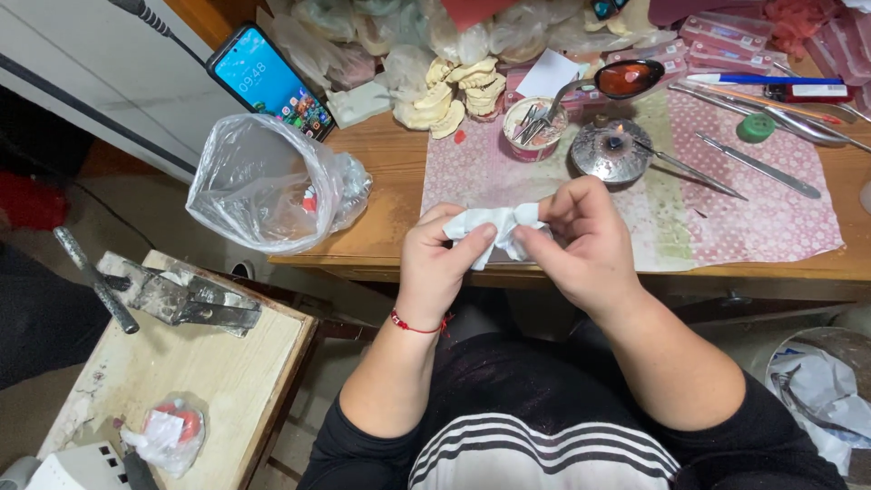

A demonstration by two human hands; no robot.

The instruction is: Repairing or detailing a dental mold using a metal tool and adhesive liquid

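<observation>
Here, a crumpled white tissue lies sideways between two hands, its long way running left to right, just over the near edge of the wooden table. Whatever may be wrapped inside cannot be seen. The left hand pinches the left end with curled fingers. The right hand is closed on the right end, and its fingers hide part of the tissue.

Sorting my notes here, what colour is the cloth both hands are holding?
White, seen in the head view: the cloth.
</observation>
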